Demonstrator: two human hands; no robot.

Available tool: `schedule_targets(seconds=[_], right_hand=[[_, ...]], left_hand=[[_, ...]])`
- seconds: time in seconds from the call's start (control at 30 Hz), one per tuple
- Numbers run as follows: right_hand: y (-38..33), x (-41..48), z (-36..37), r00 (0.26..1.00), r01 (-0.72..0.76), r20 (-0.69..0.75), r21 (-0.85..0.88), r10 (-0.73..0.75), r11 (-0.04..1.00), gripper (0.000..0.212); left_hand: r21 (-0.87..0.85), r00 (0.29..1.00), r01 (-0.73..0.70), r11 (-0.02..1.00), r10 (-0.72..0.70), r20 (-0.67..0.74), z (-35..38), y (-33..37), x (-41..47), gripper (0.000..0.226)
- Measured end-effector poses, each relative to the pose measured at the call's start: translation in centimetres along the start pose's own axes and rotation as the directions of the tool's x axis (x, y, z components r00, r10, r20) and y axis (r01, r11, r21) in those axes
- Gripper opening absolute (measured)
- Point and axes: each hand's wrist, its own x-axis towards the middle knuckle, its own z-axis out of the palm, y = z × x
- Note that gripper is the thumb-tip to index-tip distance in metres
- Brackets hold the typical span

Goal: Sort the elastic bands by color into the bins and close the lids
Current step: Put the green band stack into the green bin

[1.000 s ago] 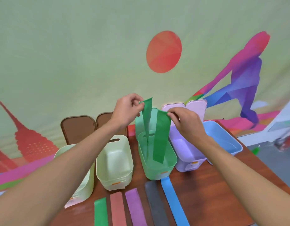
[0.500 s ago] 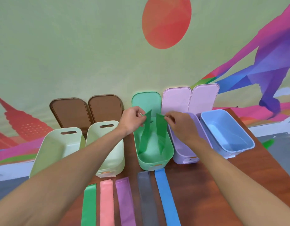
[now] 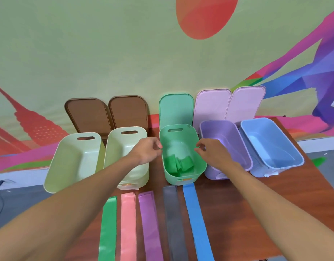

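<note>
A folded green band (image 3: 181, 163) is seen lying inside the green bin (image 3: 173, 178), towards its near end. The left hand (image 3: 147, 150) is held at the bin's left rim and the right hand (image 3: 212, 153) at its right rim. The fingers (image 3: 156, 146) of both hands are loosely curled and slightly apart, and nothing is gripped by either.

Two pale bins (image 3: 72, 162) are set to the left of the green bin, and a purple bin (image 3: 224, 146) and a blue bin (image 3: 271, 147) to its right. All the bins are uncovered. Two brown lids (image 3: 89, 115), a green lid (image 3: 175, 110) and two pink lids (image 3: 211, 108) are propped upright against the wall behind them.

On the table (image 3: 247, 200), nearer the person, five bands are laid flat side by side: a flat green band (image 3: 107, 228), a pink band (image 3: 128, 223), a purple band (image 3: 150, 223), a grey band (image 3: 174, 219) and a blue band (image 3: 196, 219).
</note>
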Motion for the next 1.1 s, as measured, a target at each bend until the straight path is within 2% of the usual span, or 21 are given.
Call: schedule_targets(seconds=[0.13,0.23,0.57,0.63,0.73,0.83,0.93,1.03,1.1], right_hand=[[-1.5,-0.9,1.0,0.998,0.007,0.066,-0.052,-0.004,0.999,0.026],[-3.8,-1.9,2.0,0.994,0.035,0.107,-0.094,-0.025,0.995,0.028],[-14.3,-6.6,8.7,0.956,0.217,0.234,-0.163,-0.175,0.963,0.028],[-16.0,-7.7,10.2,0.938,0.251,0.284,-0.165,-0.198,0.954,0.024],[-17.7,-8.8,12.1,0.914,0.283,0.342,-0.152,-0.218,0.947,0.023],[-18.9,-9.2,13.7,0.888,0.314,0.395,-0.15,-0.234,0.938,0.037],[-19.2,-8.9,15.1,0.863,0.324,0.447,-0.131,-0.236,0.937,0.028],[-19.1,-8.2,16.6,0.845,0.294,0.474,-0.026,-0.248,0.955,0.041],[-18.4,-7.3,17.8,0.843,0.243,0.491,0.013,-0.218,0.97,0.037]], left_hand=[[0.126,0.999,-0.032,0.992,0.031,0.004,-2.1,-2.0,-2.4,0.004],[0.193,0.999,-0.045,0.98,0.045,0.006,-3.6,-3.6,-4.8,0.012],[0.177,0.994,-0.079,0.981,0.09,-0.058,-6.9,-11.8,-15.1,0.014],[0.229,0.993,-0.115,0.967,0.116,0.006,-6.9,-13.5,-17.0,0.016],[0.319,0.979,-0.16,0.934,0.109,0.174,-6.5,-15.7,-19.0,0.021],[0.316,0.977,-0.11,0.942,0.044,0.208,-5.6,-17.9,-19.7,0.025],[0.291,0.981,-0.05,0.956,-0.007,0.191,-4.3,-19.6,-19.7,0.025],[0.29,0.981,0.026,0.957,-0.081,0.177,-2.9,-21.3,-19.1,0.023],[0.303,0.979,0.074,0.95,-0.127,0.159,-1.8,-22.4,-18.3,0.023]])
